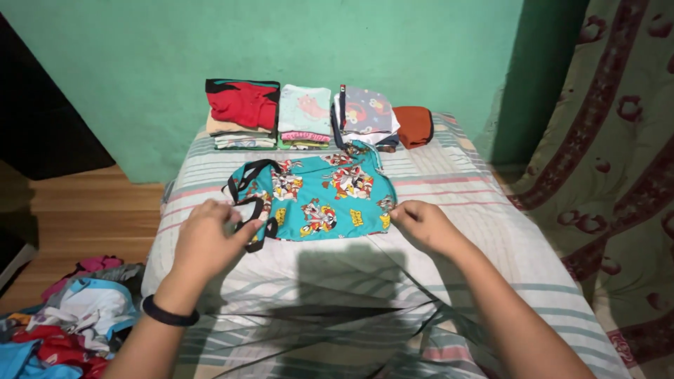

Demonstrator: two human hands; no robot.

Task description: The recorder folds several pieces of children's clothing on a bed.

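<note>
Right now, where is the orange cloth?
In the head view, the orange cloth lies at the far right end of the folded stacks by the green wall, beside the cartoon-print pile.

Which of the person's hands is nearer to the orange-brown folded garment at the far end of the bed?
Right. The right hand grips the teal cartoon garment's near right corner, below the orange-brown garment. The left hand is at the black-trimmed left edge, farther away.

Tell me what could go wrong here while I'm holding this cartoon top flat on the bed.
The teal cartoon top lies right against the folded stacks; a tug by the left hand or right hand might knock them askew. The orange folded piece sits near the mattress edge and could slide off. The black straps bunched under your left hand may fold in crooked.
</note>
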